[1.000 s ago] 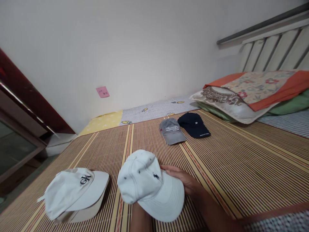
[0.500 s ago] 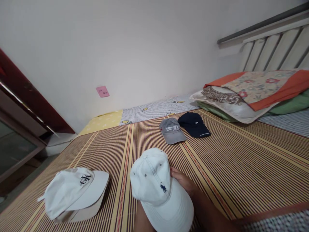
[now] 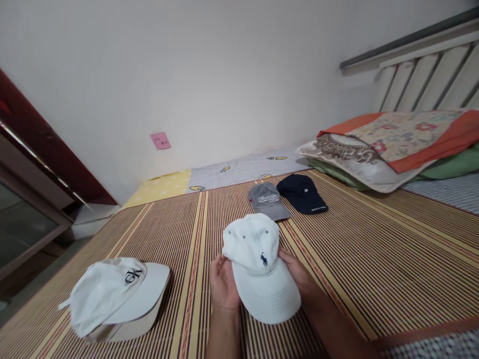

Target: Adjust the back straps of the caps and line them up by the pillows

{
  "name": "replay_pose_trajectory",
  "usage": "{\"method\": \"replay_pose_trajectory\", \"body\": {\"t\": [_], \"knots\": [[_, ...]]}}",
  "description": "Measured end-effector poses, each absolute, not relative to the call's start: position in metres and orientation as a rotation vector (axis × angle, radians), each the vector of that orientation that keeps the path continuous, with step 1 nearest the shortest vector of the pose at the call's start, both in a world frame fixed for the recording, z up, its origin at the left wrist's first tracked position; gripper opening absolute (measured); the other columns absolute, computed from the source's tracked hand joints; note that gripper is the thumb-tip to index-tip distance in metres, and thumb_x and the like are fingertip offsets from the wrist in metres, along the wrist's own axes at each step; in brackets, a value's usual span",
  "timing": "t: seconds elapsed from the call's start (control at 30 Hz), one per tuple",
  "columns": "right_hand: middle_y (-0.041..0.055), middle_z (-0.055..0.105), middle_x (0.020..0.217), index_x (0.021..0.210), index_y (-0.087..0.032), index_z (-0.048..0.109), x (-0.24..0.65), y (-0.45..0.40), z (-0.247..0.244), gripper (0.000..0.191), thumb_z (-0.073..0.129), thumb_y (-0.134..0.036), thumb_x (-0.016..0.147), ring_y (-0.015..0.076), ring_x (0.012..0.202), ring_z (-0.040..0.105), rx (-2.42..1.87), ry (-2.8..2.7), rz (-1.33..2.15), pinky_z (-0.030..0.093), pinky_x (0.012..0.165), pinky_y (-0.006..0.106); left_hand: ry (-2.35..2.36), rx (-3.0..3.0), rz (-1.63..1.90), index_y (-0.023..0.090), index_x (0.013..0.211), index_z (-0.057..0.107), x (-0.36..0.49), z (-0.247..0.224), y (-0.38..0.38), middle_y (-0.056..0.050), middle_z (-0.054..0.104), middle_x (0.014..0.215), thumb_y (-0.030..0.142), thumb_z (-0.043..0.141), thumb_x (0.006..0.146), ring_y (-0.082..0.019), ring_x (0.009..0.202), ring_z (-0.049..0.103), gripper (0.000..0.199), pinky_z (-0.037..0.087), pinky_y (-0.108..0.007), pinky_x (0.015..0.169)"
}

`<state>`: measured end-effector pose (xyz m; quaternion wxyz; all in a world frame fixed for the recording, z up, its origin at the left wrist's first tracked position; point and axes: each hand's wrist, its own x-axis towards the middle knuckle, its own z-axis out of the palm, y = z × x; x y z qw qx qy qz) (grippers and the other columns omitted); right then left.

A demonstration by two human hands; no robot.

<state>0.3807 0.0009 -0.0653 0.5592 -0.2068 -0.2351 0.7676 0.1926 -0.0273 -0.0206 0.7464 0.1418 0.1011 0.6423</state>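
Observation:
A white baseball cap [image 3: 254,244] with a small dark horse-rider logo is held between my two hands, its brim toward me. My left hand [image 3: 223,284] grips its left side, with the fingertips partly behind the cap. On the opposite side my right hand [image 3: 297,274] has its fingers on the edge, partly hidden by the cap. Just beyond lie a grey cap [image 3: 267,199] with white lettering and a navy cap [image 3: 301,194], side by side. To the left, a white cap [image 3: 105,294] with dark letters rests on top of a beige-brimmed cap [image 3: 130,329].
A striped bamboo mat [image 3: 168,234] covers the bed. Pillows [image 3: 374,169] and a floral orange cloth [image 3: 411,132] are piled at the right, below a radiator [image 3: 430,75]. A pink note [image 3: 160,140] is stuck on the wall.
The held white cap has moved forward and slightly right, toward the grey cap, and now overlaps its lower edge in view. My left hand has come into fuller view.

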Motion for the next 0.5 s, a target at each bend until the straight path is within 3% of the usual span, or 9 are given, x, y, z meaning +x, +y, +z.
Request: {"method": "replay_pose_trajectory", "body": {"t": [0.17, 0.3, 0.5], "knots": [[0.0049, 0.083, 0.104, 0.107, -0.021, 0.076, 0.379, -0.002, -0.061, 0.020, 0.074, -0.023, 0.087, 0.0274, 0.107, 0.076, -0.507, -0.457, 1.847, 0.047, 0.109, 0.047, 0.000, 0.472, 1.280, 0.021, 0.141, 0.062, 0.188, -0.023, -0.027, -0.007, 0.071, 0.133, 0.021, 0.030, 0.107, -0.018, 0.132, 0.060, 0.047, 0.022, -0.034, 0.125], [0.0065, 0.082, 0.109, 0.108, -0.019, 0.076, 0.374, -0.006, -0.055, 0.023, 0.074, -0.020, 0.085, 0.0292, 0.113, 0.073, -0.482, -0.465, 1.889, 0.044, 0.113, 0.049, -0.153, 0.554, 1.210, 0.020, 0.141, 0.062, 0.184, -0.027, -0.027, -0.004, 0.066, 0.138, 0.024, 0.020, 0.108, -0.015, 0.137, 0.055, 0.053, 0.011, -0.029, 0.126], [0.0074, 0.077, 0.124, 0.119, -0.022, 0.074, 0.376, -0.005, -0.041, 0.035, 0.067, -0.043, 0.092, 0.0289, 0.130, 0.063, -0.302, -0.411, 1.877, 0.039, 0.118, 0.047, -0.068, 0.572, 1.057, 0.021, 0.142, 0.061, 0.181, -0.034, -0.030, -0.005, 0.061, 0.144, 0.036, 0.020, 0.108, -0.021, 0.145, 0.043, 0.055, 0.003, -0.037, 0.127]]}}
